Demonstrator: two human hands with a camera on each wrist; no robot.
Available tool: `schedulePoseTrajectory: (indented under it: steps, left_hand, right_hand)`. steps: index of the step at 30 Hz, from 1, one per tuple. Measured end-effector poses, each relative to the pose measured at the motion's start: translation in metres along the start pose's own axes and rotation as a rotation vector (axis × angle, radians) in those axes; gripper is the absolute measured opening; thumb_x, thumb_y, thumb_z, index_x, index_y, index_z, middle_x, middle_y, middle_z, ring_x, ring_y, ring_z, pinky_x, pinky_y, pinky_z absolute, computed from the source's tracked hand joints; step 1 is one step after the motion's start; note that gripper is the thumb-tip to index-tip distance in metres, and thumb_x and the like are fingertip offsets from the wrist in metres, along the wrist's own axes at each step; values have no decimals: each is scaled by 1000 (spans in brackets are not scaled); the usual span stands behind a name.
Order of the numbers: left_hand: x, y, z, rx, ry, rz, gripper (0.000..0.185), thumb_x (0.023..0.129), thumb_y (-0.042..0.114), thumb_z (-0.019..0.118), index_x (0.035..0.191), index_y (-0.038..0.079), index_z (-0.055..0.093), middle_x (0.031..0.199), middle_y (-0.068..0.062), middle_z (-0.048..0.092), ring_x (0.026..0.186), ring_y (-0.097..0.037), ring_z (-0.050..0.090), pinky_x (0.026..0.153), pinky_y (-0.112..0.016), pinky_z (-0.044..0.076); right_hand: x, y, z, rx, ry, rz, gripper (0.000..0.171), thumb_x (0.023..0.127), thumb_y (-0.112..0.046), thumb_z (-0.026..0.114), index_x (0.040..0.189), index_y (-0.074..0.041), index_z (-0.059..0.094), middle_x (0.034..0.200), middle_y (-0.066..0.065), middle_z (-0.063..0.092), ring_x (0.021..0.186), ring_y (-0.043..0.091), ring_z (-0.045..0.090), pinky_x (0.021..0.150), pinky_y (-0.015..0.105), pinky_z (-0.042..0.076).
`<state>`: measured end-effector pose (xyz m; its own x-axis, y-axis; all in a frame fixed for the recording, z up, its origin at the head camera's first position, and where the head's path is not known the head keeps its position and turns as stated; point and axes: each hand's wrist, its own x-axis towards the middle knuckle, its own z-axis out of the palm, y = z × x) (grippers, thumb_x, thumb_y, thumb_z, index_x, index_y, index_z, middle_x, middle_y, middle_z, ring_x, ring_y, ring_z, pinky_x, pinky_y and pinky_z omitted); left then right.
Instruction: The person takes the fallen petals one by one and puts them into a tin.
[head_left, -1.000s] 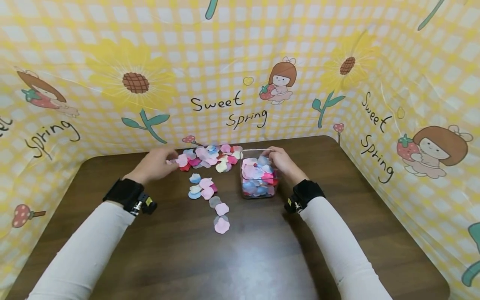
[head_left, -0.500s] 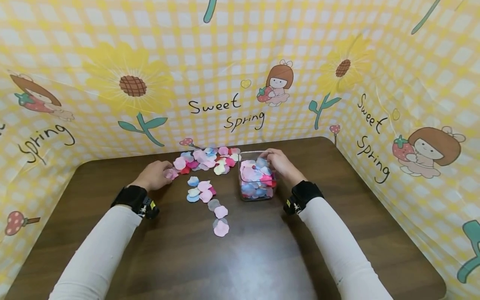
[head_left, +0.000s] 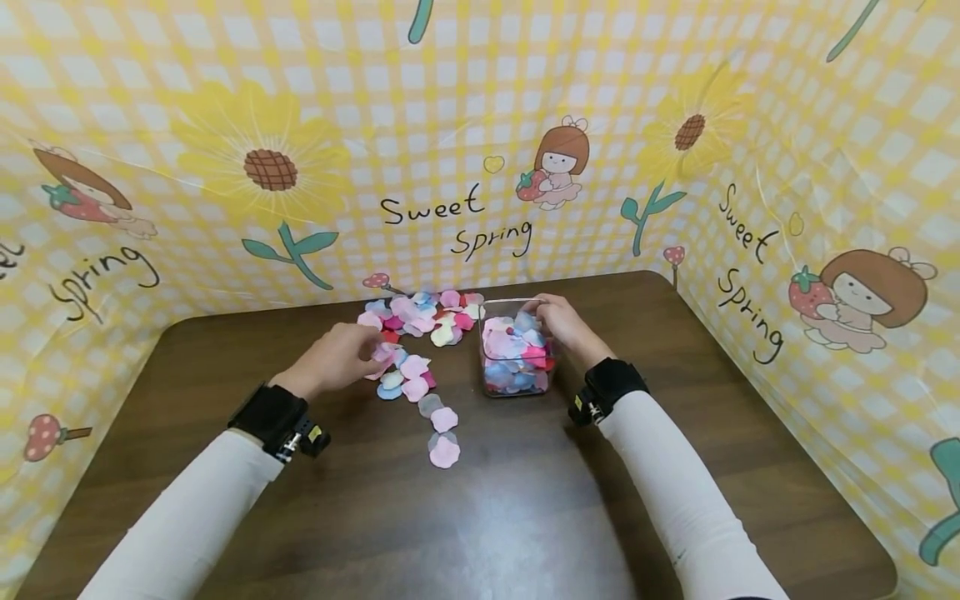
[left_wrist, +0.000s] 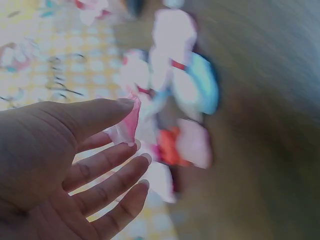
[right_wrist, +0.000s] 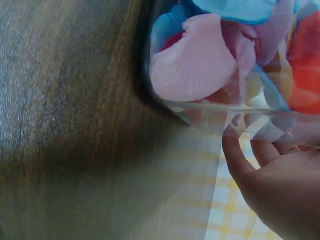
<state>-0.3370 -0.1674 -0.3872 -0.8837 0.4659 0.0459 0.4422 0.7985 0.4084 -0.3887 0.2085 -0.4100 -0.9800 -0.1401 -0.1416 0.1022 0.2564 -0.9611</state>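
Left grip (head_left: 333, 360) rightward; table (head_left: 360, 517); checked backdrop (head_left: 465, 100)

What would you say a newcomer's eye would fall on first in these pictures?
Most likely the yellow checked cloth behind the table, with its big flowers and "Sweet Spring" lettering. Next, perhaps, the clear box of colourful petals, held by the right hand at its far right corner. Left of it, loose petals lie on the table, and the left hand pinches a pink petal.

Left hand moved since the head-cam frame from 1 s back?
Yes: rightward and closer to the wearer. In the head view, the left hand now sits farther right of and below the left printed sunflower.
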Motion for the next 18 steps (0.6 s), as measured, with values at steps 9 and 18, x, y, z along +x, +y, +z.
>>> schedulePoseTrajectory:
  steps: [9, 18]
  left_hand:
    - [30, 74, -27, -26, 90, 152, 34, 92, 21, 77, 120, 3, 69, 99, -8, 70, 80, -20, 63, 72, -37, 51]
    - [76, 140, -6, -59, 72, 252, 35, 92, 21, 78, 121, 4, 68, 108, -10, 70, 95, -28, 64, 82, -40, 52]
  right_hand:
    - [1, 3, -3, -2, 14, -6, 38, 92, -3, 37, 119, 0, 63, 76, 2, 44, 65, 22, 38, 65, 36, 34]
    - [4, 3, -1, 0, 14, -27, 38, 91, -2, 38, 118, 1, 65, 80, 6, 45, 67, 24, 39, 68, 39, 36]
